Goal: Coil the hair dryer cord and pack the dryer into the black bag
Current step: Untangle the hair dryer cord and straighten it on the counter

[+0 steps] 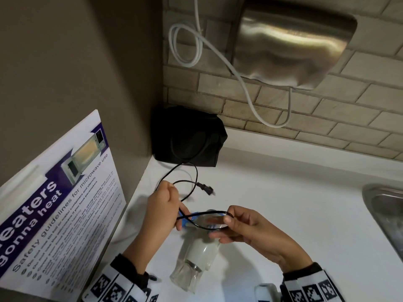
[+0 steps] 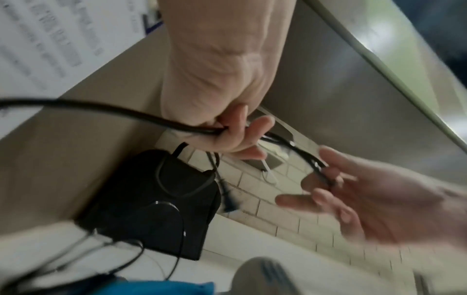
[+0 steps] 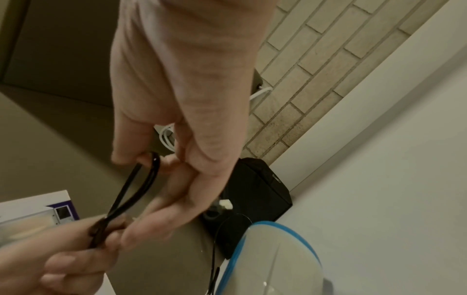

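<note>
The hair dryer (image 1: 200, 251), white with a clear nozzle and blue trim, lies on the white counter (image 1: 283, 192) under my hands. Its black cord (image 1: 207, 212) is stretched as a loop between them. My left hand (image 1: 174, 205) grips the gathered strands, and in the left wrist view its fingers (image 2: 235, 135) curl round the cord. My right hand (image 1: 229, 219) pinches the loop's far end between thumb and forefinger (image 3: 156, 159). The plug (image 1: 206, 190) hangs free beyond the left hand. The black bag (image 1: 187, 138) stands in the back corner, apart from both hands.
A steel sink (image 1: 386, 214) is set into the counter at the right. On the brick wall hangs a steel hand dryer (image 1: 294, 44) with a looped white cable (image 1: 218, 55). A microwave safety poster (image 1: 54, 214) fills the left side.
</note>
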A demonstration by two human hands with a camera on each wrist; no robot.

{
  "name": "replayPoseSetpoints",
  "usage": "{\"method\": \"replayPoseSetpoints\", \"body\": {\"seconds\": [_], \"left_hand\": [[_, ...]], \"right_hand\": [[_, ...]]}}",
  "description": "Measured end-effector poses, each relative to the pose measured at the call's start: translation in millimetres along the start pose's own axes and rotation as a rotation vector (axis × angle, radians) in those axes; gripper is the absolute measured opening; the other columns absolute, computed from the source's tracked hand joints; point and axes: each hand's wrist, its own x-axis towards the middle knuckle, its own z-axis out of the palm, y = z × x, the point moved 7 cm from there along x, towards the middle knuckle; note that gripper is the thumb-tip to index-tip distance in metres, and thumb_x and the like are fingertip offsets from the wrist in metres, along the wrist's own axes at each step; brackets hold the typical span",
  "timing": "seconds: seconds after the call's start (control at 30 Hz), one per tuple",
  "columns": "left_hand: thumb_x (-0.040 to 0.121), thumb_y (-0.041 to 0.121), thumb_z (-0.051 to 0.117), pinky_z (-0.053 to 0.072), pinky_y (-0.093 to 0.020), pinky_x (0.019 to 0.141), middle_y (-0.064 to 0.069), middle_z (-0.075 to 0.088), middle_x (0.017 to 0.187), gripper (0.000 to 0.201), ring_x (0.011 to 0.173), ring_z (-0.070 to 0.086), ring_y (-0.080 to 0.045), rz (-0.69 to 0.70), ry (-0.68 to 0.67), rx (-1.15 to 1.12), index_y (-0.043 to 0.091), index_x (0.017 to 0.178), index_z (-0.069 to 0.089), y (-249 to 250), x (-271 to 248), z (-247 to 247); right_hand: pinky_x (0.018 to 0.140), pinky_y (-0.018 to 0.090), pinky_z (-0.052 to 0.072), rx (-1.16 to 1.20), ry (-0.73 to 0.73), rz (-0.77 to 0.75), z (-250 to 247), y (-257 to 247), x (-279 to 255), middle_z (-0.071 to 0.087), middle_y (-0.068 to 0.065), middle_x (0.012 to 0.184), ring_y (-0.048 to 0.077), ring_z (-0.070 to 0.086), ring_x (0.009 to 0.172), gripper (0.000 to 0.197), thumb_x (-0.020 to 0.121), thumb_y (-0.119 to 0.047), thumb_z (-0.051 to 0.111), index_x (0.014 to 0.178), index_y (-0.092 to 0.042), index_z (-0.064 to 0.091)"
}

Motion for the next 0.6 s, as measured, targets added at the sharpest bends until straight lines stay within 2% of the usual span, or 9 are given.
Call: {"method": "replayPoseSetpoints", "body": {"seconds": [0.07, 0.13, 0.17, 0.23, 0.33, 0.4, 0.47, 0.53, 0.6], "left_hand": [[0.099, 0.018, 0.033, 0.033, -0.024, 0.033, -0.021, 0.063, 0.055, 0.024, 0.028, 0.042, -0.022, 0.017, -0.013, -0.015, 0.001, 0.088, 0.045, 3.5, -4.9, 2.7], [0.1, 0.024, 0.036, 0.028, -0.017, 0.033, -0.022, 0.054, 0.053, 0.027, 0.028, 0.042, -0.016, -0.005, -0.023, -0.081, 0.0, 0.093, 0.049, 4.8, -8.3, 2.7], [0.1, 0.026, 0.039, 0.026, -0.014, 0.031, -0.019, 0.051, 0.051, 0.027, 0.027, 0.04, -0.011, -0.02, -0.027, -0.104, 0.002, 0.094, 0.051, 4.1, -8.5, 0.8], [0.096, 0.033, 0.046, 0.026, -0.013, 0.029, -0.008, 0.045, 0.046, 0.025, 0.026, 0.033, -0.006, -0.034, -0.014, -0.12, 0.01, 0.097, 0.056, 1.2, -4.9, -8.3], [0.09, 0.044, 0.053, 0.026, -0.016, 0.034, 0.006, 0.033, 0.038, 0.028, 0.032, 0.028, -0.006, -0.019, -0.036, -0.104, 0.017, 0.091, 0.062, 1.2, -0.6, -19.0], [0.089, 0.044, 0.054, 0.027, -0.015, 0.033, 0.006, 0.032, 0.039, 0.031, 0.031, 0.028, -0.004, 0.008, -0.105, -0.057, 0.015, 0.085, 0.066, 5.7, -2.4, -15.8], [0.089, 0.041, 0.056, 0.033, -0.012, 0.035, 0.0, 0.038, 0.043, 0.031, 0.033, 0.036, -0.005, 0.037, -0.195, 0.017, 0.013, 0.083, 0.068, 8.9, -5.4, -9.8], [0.087, 0.044, 0.058, 0.04, -0.012, 0.046, 0.002, 0.047, 0.042, 0.031, 0.045, 0.055, -0.013, 0.053, -0.305, 0.132, 0.015, 0.085, 0.07, 4.3, -7.5, -2.5], [0.087, 0.041, 0.059, 0.052, -0.022, 0.065, 0.003, 0.055, 0.043, 0.028, 0.062, 0.067, -0.024, 0.057, -0.383, 0.201, 0.015, 0.085, 0.07, -3.9, -9.0, 1.0]], "right_hand": [[0.087, 0.033, 0.053, 0.03, 0.046, -0.01, -4.1, 0.9, 0.8, 0.067, 0.015, 0.121, 0.034, 0.064, 0.11, 0.027, 0.097, -0.023, 0.046, 0.091, 0.002, 0.05], [0.096, 0.039, 0.05, 0.102, 0.124, -0.033, -11.9, 0.6, 2.0, 0.067, 0.014, 0.12, 0.03, 0.064, 0.112, 0.036, 0.098, -0.025, 0.045, 0.105, 0.008, 0.055], [0.096, 0.042, 0.048, 0.177, 0.169, -0.044, -16.6, 0.1, 2.2, 0.069, 0.014, 0.116, 0.027, 0.066, 0.108, 0.032, 0.096, -0.025, 0.046, 0.104, 0.003, 0.059], [0.091, 0.042, 0.051, 0.351, 0.278, -0.072, -30.1, -0.3, 1.7, 0.073, 0.01, 0.096, 0.022, 0.07, 0.091, 0.018, 0.092, -0.026, 0.051, 0.088, -0.012, 0.061], [0.083, 0.038, 0.058, 0.489, 0.382, -0.11, -48.5, -2.1, 0.8, 0.058, 0.004, 0.064, 0.019, 0.069, 0.078, 0.022, 0.094, -0.026, 0.05, 0.074, -0.017, 0.056], [0.078, 0.035, 0.059, 0.476, 0.404, -0.099, -55.5, -2.8, 0.2, 0.047, 0.002, 0.057, 0.018, 0.065, 0.071, 0.025, 0.096, -0.028, 0.049, 0.074, -0.018, 0.052], [0.069, 0.031, 0.058, 0.431, 0.402, -0.07, -56.5, -3.0, 0.4, 0.043, 0.0, 0.055, 0.017, 0.061, 0.063, 0.023, 0.097, -0.03, 0.049, 0.078, -0.017, 0.052], [0.065, 0.029, 0.055, 0.282, 0.409, -0.041, -58.3, -2.9, -0.4, 0.048, 0.002, 0.059, 0.016, 0.059, 0.06, 0.023, 0.098, -0.031, 0.046, 0.089, -0.013, 0.057], [0.067, 0.029, 0.054, 0.038, 0.421, 0.002, -59.9, -1.7, 0.3, 0.058, 0.007, 0.071, 0.018, 0.062, 0.061, 0.024, 0.099, -0.03, 0.044, 0.106, -0.012, 0.059]]}}
